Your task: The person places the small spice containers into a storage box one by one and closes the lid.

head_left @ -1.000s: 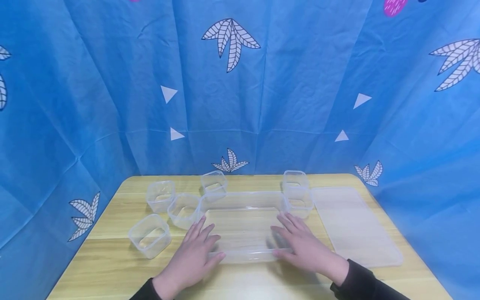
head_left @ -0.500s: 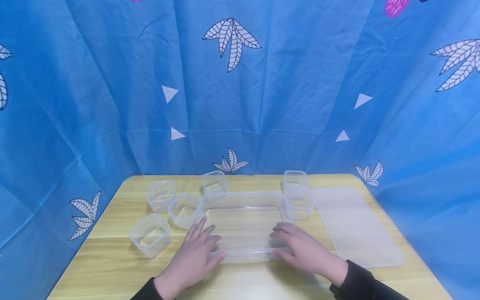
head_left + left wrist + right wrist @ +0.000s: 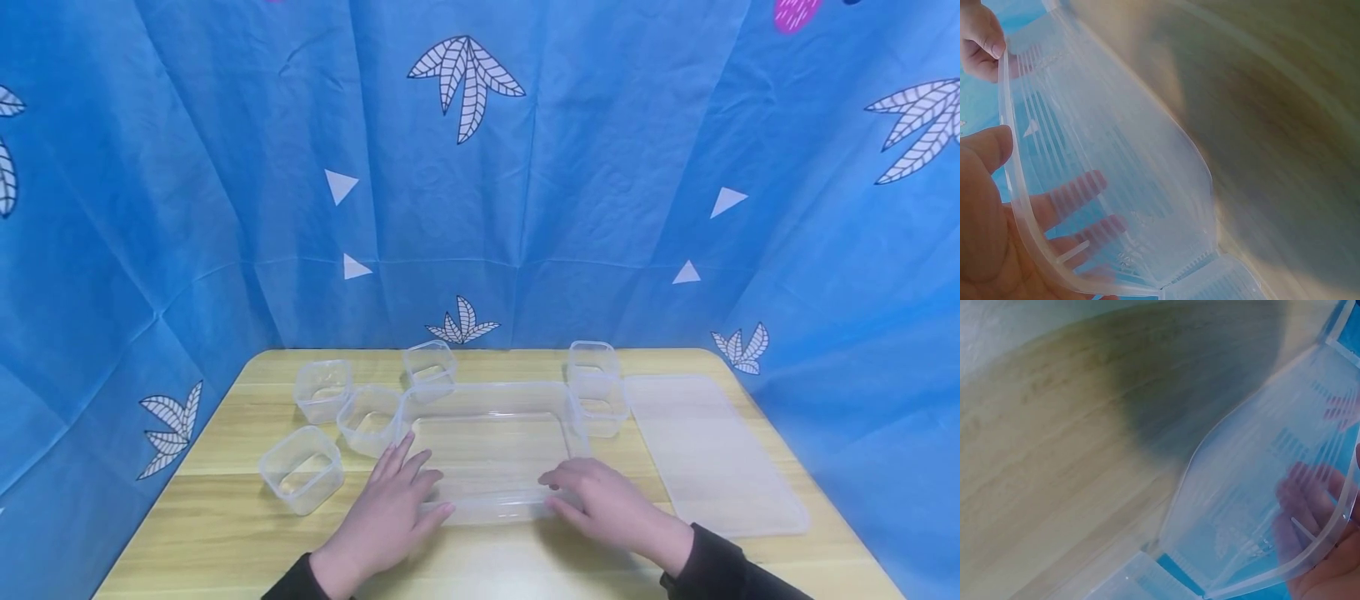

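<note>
In the head view a large clear plastic box [image 3: 487,454], rectangular and open at the top, sits on the table between both hands. My left hand [image 3: 386,508] lies at its near left corner, fingers spread and fairly straight over the rim. Its fingers show through the translucent wall in the left wrist view, the thumb [image 3: 997,147] beside the rim. My right hand [image 3: 603,504] holds the near right corner, with bent fingers inside and the thumb at the near rim. In the right wrist view those fingers [image 3: 1307,500] show through the wall.
Small clear tubs stand around the box: a near left tub [image 3: 302,473], a far left tub [image 3: 322,379], several others behind and beside it, including a back right tub [image 3: 592,358]. A flat translucent lid [image 3: 716,458] lies at the right on the wooden table [image 3: 195,500]. A blue curtain [image 3: 480,208] hangs behind.
My right hand's fingers have drawn together and bent, coming back toward the near rim from farther along the box's right side. The left hand, box and tubs have stayed put.
</note>
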`<action>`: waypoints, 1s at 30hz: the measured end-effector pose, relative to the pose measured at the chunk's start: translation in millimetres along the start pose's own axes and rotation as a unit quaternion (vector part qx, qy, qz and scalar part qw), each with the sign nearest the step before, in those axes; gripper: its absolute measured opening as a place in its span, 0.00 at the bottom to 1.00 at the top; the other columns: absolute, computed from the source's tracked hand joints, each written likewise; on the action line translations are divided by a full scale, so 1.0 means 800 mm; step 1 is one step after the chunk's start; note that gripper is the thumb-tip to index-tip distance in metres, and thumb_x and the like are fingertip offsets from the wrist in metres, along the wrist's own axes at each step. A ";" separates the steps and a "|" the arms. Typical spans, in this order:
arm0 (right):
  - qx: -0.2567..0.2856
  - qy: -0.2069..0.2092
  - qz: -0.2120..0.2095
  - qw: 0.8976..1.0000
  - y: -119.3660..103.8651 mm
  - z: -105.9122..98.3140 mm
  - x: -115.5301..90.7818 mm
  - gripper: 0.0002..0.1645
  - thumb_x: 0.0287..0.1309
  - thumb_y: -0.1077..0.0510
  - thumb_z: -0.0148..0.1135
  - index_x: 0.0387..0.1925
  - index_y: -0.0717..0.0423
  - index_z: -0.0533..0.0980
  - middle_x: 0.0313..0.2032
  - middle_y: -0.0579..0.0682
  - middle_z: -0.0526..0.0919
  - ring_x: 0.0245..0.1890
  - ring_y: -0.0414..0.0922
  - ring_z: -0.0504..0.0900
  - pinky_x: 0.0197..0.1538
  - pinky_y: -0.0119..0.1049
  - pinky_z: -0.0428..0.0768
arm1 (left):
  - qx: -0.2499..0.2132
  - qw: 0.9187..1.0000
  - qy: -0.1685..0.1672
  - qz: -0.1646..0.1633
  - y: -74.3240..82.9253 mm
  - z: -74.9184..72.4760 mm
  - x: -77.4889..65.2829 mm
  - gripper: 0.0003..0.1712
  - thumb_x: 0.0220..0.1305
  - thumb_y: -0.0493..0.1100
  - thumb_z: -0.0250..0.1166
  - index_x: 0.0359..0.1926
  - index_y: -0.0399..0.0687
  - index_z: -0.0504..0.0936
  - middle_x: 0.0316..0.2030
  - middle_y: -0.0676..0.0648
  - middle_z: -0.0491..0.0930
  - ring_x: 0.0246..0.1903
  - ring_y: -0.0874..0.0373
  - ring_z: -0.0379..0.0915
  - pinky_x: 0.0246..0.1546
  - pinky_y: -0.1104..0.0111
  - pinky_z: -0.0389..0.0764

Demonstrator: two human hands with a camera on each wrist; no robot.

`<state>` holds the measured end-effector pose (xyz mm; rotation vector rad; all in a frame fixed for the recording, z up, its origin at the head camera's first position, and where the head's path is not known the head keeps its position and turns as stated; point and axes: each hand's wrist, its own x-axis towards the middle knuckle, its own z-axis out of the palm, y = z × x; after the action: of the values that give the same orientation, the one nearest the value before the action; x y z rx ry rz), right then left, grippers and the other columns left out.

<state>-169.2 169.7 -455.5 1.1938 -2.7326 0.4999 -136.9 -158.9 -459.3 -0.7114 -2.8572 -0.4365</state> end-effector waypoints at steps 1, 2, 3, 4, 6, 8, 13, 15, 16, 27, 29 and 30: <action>0.003 -0.002 -0.002 1.000 0.000 0.000 0.000 0.15 0.69 0.52 0.61 0.51 0.54 0.82 0.43 0.44 0.86 0.44 0.42 0.83 0.51 0.45 0.82 | -0.001 1.000 0.000 -0.001 0.000 0.000 0.000 0.26 0.71 0.59 0.59 0.53 0.43 0.83 0.63 0.36 0.74 0.73 0.34 0.48 0.72 0.41 0.49; 0.004 -0.004 -0.004 1.000 0.000 0.000 0.001 0.15 0.69 0.52 0.60 0.51 0.54 0.82 0.42 0.45 0.86 0.43 0.41 0.83 0.51 0.45 0.82 | -0.002 1.000 -0.001 -0.001 0.000 0.000 0.000 0.26 0.71 0.59 0.59 0.53 0.43 0.83 0.63 0.36 0.74 0.73 0.34 0.48 0.72 0.41 0.49; 0.008 -0.006 -0.004 1.000 0.001 0.001 0.001 0.15 0.70 0.52 0.60 0.50 0.55 0.82 0.42 0.45 0.86 0.43 0.40 0.83 0.51 0.45 0.82 | -0.002 1.000 -0.001 -0.002 -0.001 0.000 0.000 0.26 0.71 0.59 0.59 0.53 0.43 0.83 0.63 0.36 0.74 0.73 0.34 0.48 0.72 0.41 0.49; 0.012 -0.006 -0.006 1.000 0.001 0.000 0.001 0.14 0.70 0.53 0.60 0.49 0.55 0.82 0.42 0.44 0.87 0.42 0.40 0.84 0.50 0.46 0.82 | -0.002 1.000 -0.001 -0.002 -0.001 0.000 0.000 0.26 0.71 0.59 0.59 0.53 0.43 0.83 0.63 0.36 0.74 0.73 0.34 0.48 0.72 0.41 0.49; 0.018 -0.005 -0.013 1.000 0.001 0.000 0.002 0.11 0.69 0.53 0.60 0.46 0.54 0.83 0.39 0.42 0.87 0.40 0.37 0.83 0.49 0.45 0.82 | -0.001 1.000 -0.001 -0.003 -0.002 0.000 0.000 0.26 0.70 0.59 0.59 0.53 0.43 0.83 0.62 0.36 0.74 0.73 0.34 0.49 0.72 0.41 0.49; 0.021 -0.001 -0.024 0.999 0.002 0.000 0.003 0.07 0.69 0.55 0.61 0.39 0.51 0.83 0.34 0.37 0.84 0.35 0.33 0.81 0.46 0.44 0.82 | -0.001 1.000 -0.001 -0.003 -0.002 0.000 0.000 0.26 0.70 0.60 0.59 0.53 0.43 0.83 0.62 0.36 0.74 0.73 0.34 0.49 0.72 0.41 0.49; 0.036 0.000 -0.041 0.999 0.004 0.000 0.004 0.09 0.67 0.58 0.62 0.29 0.46 0.79 0.25 0.27 0.70 0.26 0.26 0.70 0.41 0.39 0.81 | -0.008 1.000 -0.006 -0.005 -0.002 0.001 -0.001 0.27 0.71 0.60 0.58 0.53 0.43 0.83 0.63 0.36 0.74 0.73 0.35 0.48 0.73 0.42 0.49; 0.042 -0.002 -0.041 0.998 0.004 0.000 0.004 0.10 0.68 0.58 0.62 0.28 0.46 0.78 0.24 0.26 0.68 0.26 0.25 0.69 0.41 0.39 0.81 | -0.010 1.000 -0.007 -0.007 -0.002 0.001 -0.001 0.27 0.71 0.61 0.58 0.53 0.43 0.83 0.63 0.36 0.74 0.74 0.35 0.48 0.73 0.42 0.48; 0.043 -0.003 -0.041 0.998 0.004 0.000 0.005 0.10 0.68 0.58 0.61 0.28 0.46 0.78 0.24 0.26 0.68 0.25 0.25 0.69 0.41 0.39 0.81 | -0.010 1.000 -0.007 -0.008 -0.002 0.001 -0.001 0.27 0.71 0.60 0.58 0.53 0.43 0.83 0.63 0.37 0.74 0.74 0.35 0.48 0.73 0.43 0.48; 0.046 -0.001 -0.046 0.998 0.002 0.002 0.003 0.13 0.69 0.57 0.60 0.26 0.44 0.75 0.22 0.26 0.64 0.24 0.26 0.66 0.38 0.36 0.77 | -0.008 1.000 -0.001 0.004 -0.005 0.002 -0.001 0.26 0.70 0.60 0.59 0.52 0.43 0.84 0.61 0.37 0.76 0.72 0.34 0.51 0.72 0.41 0.49; 0.046 -0.002 -0.046 0.998 0.003 0.003 0.004 0.12 0.69 0.57 0.60 0.27 0.44 0.75 0.22 0.26 0.64 0.24 0.26 0.66 0.38 0.34 0.76 | -0.010 1.000 0.000 0.006 -0.006 0.002 -0.002 0.25 0.70 0.59 0.59 0.52 0.44 0.84 0.61 0.38 0.76 0.72 0.34 0.52 0.72 0.40 0.49; 0.048 -0.004 -0.045 0.998 0.003 0.003 0.004 0.12 0.69 0.57 0.60 0.27 0.44 0.75 0.22 0.26 0.64 0.24 0.26 0.66 0.37 0.34 0.75 | -0.010 1.000 -0.001 0.007 -0.006 0.002 -0.002 0.25 0.70 0.59 0.59 0.52 0.44 0.84 0.60 0.39 0.77 0.72 0.35 0.53 0.72 0.40 0.49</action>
<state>-173.1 168.0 -457.2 1.3363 -2.6746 0.6216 -137.8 -163.0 -462.4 -0.7354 -2.8516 -0.4623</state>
